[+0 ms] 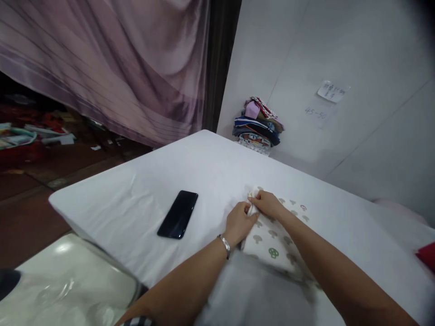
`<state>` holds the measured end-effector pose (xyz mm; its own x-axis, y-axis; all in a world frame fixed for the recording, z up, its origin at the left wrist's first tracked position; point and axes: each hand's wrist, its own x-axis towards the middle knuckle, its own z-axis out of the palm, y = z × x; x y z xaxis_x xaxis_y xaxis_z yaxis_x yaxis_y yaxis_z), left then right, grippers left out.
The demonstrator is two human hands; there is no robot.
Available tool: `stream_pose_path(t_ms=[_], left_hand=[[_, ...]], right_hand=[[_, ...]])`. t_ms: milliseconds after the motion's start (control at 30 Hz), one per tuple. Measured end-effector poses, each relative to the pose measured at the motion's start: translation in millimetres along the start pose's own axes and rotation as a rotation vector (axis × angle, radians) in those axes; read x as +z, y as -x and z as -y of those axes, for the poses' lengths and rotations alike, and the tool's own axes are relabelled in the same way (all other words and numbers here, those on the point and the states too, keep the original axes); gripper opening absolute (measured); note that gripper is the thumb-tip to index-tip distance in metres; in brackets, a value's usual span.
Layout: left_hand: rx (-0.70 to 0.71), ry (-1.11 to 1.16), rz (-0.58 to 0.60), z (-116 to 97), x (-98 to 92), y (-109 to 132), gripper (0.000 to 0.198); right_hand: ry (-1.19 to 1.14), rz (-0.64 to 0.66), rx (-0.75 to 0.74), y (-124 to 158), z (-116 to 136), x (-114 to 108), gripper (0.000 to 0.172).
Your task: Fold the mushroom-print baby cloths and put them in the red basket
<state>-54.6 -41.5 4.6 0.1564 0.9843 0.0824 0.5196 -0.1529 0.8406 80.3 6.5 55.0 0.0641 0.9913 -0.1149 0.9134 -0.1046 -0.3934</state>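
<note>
A white cloth (273,237) printed with grey mushrooms, plus a green one and a red one, lies folded on the white-covered table (210,163). Whether it is a garment I cannot tell. My left hand (239,222), with a silver bracelet at the wrist, pinches its left edge. Just beyond, the fingers of my right hand (266,203) are closed on the far left corner, close to my left fingers. My right forearm crosses over the cloth and hides part of it. To the left of my hands lies a black phone (178,214), touched by neither.
A stack of folded clothes (257,124) stands by the wall beyond the table's far edge. A pinkish curtain (136,59) hangs at the back left. A pale, glossy seat (68,280) is at the lower left. Something red (427,256) shows at the right edge.
</note>
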Motion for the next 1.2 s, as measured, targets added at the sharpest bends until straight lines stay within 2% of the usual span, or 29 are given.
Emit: stream_pose_path(t_ms=[200, 367, 633, 800, 900, 1100, 1200], left_hand=[[0.027, 0.016, 0.029, -0.6, -1.7, 0.3, 0.023], [0.079, -0.028, 0.068, -2.4, -5.4, -0.7, 0.026], [0.056, -0.068, 0.106, -5.0, -9.7, -1.8, 0.026], [0.093, -0.081, 0.095, -4.2, -9.2, -1.3, 0.024], [0.098, -0.083, 0.114, -3.7, -8.8, -1.0, 0.025], [0.144, -0.099, 0.172, -0.4, -8.6, -2.1, 0.041], [0.192, -0.110, 0.191, 0.6, -9.1, -2.0, 0.048]], right_hand=[[-0.171, 0.086, 0.052, -0.3, 0.3, -0.8, 0.013], [-0.309, 0.057, 0.055, -0.5, 0.5, -1.9, 0.011], [-0.443, 0.037, 0.056, -2.6, -1.8, 10.6, 0.011], [-0.418, 0.053, 0.044, -3.2, -3.2, 9.1, 0.019], [-0.314, -0.014, 0.009, -10.0, -4.5, 0.7, 0.027], [-0.181, -0.181, -0.066, -32.6, -12.9, -13.7, 0.023], [-0.194, -0.155, -0.135, -37.8, -17.9, -12.9, 0.030]])
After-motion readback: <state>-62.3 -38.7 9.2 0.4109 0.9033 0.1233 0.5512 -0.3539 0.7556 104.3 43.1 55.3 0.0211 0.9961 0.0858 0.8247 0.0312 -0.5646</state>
